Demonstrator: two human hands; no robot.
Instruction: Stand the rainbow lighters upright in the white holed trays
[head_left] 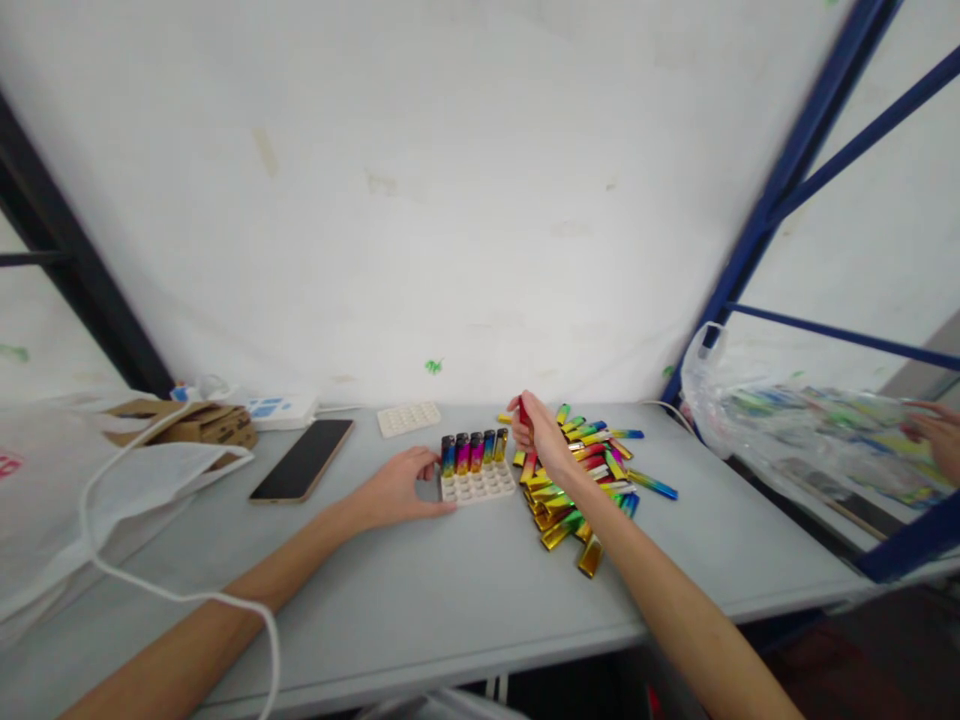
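Five shiny lighters (476, 455) stand upright along the far row of a pale tray (480, 487), and in the head view, the only one I have, I see the nearer sockets bare. I have the left hand (401, 488) spread wide beside the tray's left side, its thumb at the near corner and its fingertips by the end lighter; I cannot tell how firmly it presses. I hold the right hand (541, 432) closed around a small red piece (524, 410), raised above the far left of a loose pile (555, 500) of metallic, many-coloured pieces on the worktop (420, 590). The pile lies just beside the tray's right edge.

What worries me: if the left fingers push against the end lighter, I judge it could tip into its neighbours, since they stand close together. A light tray may also slide if the left hand does not brace it. My right forearm crosses the pile, so a low sweep could scatter pieces. On the left, the white cable (172, 598) crosses in front of my forearm and could snag. The phone (304, 462) lies well apart from the tray.
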